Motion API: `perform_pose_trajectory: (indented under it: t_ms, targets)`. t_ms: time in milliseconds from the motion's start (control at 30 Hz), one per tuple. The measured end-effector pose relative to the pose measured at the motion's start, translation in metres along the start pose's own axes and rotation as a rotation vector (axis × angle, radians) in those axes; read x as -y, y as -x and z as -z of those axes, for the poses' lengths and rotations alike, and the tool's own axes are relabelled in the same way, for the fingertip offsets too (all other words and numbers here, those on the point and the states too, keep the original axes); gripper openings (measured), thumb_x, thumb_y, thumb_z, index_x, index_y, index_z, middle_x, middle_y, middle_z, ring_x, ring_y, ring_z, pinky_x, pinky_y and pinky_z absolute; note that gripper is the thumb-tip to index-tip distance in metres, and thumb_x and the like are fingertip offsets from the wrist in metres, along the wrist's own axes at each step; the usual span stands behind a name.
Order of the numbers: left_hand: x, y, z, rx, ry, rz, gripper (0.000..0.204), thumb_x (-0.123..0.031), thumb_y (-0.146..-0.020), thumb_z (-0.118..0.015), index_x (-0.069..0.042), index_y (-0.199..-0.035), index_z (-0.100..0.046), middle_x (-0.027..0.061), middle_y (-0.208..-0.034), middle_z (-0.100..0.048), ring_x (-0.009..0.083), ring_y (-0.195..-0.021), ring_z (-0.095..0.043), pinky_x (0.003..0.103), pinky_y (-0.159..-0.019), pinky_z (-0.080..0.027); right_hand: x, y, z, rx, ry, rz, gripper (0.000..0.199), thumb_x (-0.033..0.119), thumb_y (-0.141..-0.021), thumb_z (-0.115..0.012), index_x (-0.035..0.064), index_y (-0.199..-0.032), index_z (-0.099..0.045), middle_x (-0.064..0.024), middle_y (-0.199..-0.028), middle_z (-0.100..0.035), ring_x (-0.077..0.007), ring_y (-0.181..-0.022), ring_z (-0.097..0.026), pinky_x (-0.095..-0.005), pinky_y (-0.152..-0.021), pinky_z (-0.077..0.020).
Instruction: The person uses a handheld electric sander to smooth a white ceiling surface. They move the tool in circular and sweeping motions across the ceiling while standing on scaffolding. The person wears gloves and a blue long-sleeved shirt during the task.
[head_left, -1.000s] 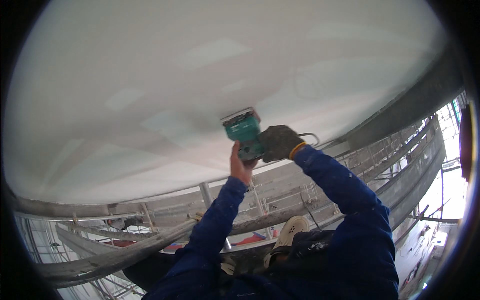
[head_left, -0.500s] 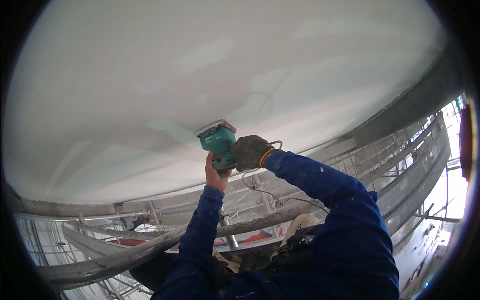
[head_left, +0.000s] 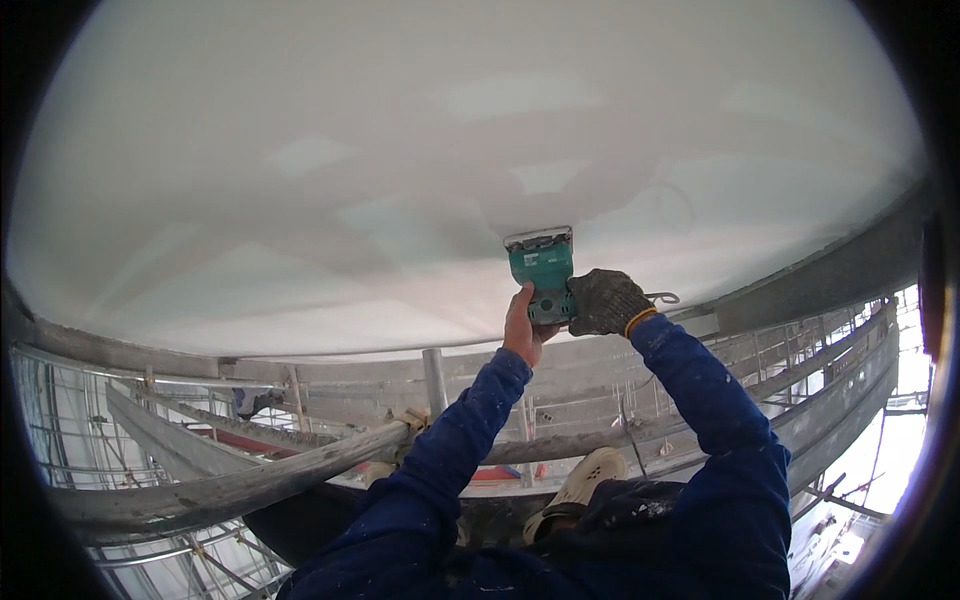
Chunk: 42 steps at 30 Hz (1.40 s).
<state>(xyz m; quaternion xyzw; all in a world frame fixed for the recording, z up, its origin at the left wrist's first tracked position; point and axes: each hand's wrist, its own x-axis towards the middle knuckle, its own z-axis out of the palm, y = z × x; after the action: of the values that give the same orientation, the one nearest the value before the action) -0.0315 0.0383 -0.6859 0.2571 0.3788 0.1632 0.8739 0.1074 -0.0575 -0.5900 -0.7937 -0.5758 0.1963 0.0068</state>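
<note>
Both my hands grip a teal electric sander (head_left: 543, 268), its flat pad up against a large, smooth pale surface (head_left: 380, 160). My left hand (head_left: 525, 332), ungloved, wraps the lower body of the tool from the left with the thumb up its side. On the other side my right hand (head_left: 608, 302), in a dark knit glove with a yellow cuff, is closed round the grip. A short loop of grey cord (head_left: 662, 297) shows past the right wrist. Paler patches mark the surface around the sander.
A thick scaffold pipe (head_left: 230, 487) crosses low on the left, with a clamp (head_left: 413, 422) near an upright tube (head_left: 435, 380). Curved grey planks (head_left: 845, 375) run along the right. My light-coloured clog (head_left: 590, 478) stands below on a dark platform.
Relative to the surroundings, the sander and both hands have shifted right in view, still on the pale surface. The tool now looks more upright. Both hands keep their hold.
</note>
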Motion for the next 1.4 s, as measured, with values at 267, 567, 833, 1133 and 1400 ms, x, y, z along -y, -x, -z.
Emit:
perform_pose_trajectory:
  t_ms: [267, 567, 833, 1133, 1400]
  targets:
    - [-0.046, 0.012, 0.059, -0.053, -0.033, -0.097, 0.040, -0.049, -0.091, -0.061, -0.016, -0.112, -0.052, 0.0062, -0.102, -0.063, 0.0198, -0.083, -0.065, 0.033, -0.062, -0.052, 0.050, -0.041, -0.023, -0.091, -0.105, 0.196, 0.049, 0.046, -0.064, -0.078, 0.0100, -0.097, -0.070, -0.0129, -0.096, -0.070, -0.0311, -0.096, -0.065, -0.0433, -0.085, -0.0529]
    - [-0.111, 0.031, 0.141, -0.079, 0.033, -0.187, 0.040, -0.039, -0.095, -0.057, -0.008, -0.121, -0.054, 0.0117, -0.113, -0.066, 0.0280, -0.099, -0.068, 0.047, -0.078, -0.057, 0.136, -0.098, -0.039, -0.034, -0.135, 0.291, 0.044, 0.041, -0.064, -0.077, 0.0053, -0.088, -0.072, -0.0177, -0.086, -0.070, -0.0343, -0.086, -0.069, -0.0456, -0.078, -0.0548]
    - [-0.168, 0.064, 0.172, -0.229, -0.038, -0.278, 0.043, -0.041, -0.091, -0.064, -0.008, -0.118, -0.056, 0.0106, -0.107, -0.068, 0.0251, -0.091, -0.069, 0.038, -0.071, -0.059, 0.201, -0.124, -0.019, 0.141, -0.257, 0.267, 0.043, 0.040, -0.064, -0.075, 0.0055, -0.090, -0.072, -0.0170, -0.091, -0.070, -0.0334, -0.090, -0.068, -0.0446, -0.081, -0.0538]
    - [-0.101, 0.032, 0.123, -0.173, -0.069, -0.134, 0.043, -0.049, -0.092, -0.060, -0.014, -0.116, -0.055, 0.0066, -0.101, -0.068, 0.0216, -0.083, -0.069, 0.034, -0.063, -0.056, 0.128, -0.086, -0.018, 0.110, -0.139, 0.218, 0.046, 0.039, -0.066, -0.074, 0.0039, -0.095, -0.068, -0.0173, -0.089, -0.070, -0.0339, -0.087, -0.069, -0.0455, -0.078, -0.0549]
    - [-0.034, -0.004, 0.073, -0.014, -0.081, -0.065, 0.050, -0.055, -0.091, -0.059, -0.011, -0.114, -0.050, 0.0105, -0.102, -0.066, 0.0250, -0.083, -0.070, 0.039, -0.067, -0.060, 0.054, -0.053, -0.028, 0.078, -0.046, 0.053, 0.043, 0.039, -0.064, -0.076, 0.0069, -0.093, -0.071, -0.0155, -0.091, -0.072, -0.0320, -0.088, -0.070, -0.0447, -0.079, -0.0563]
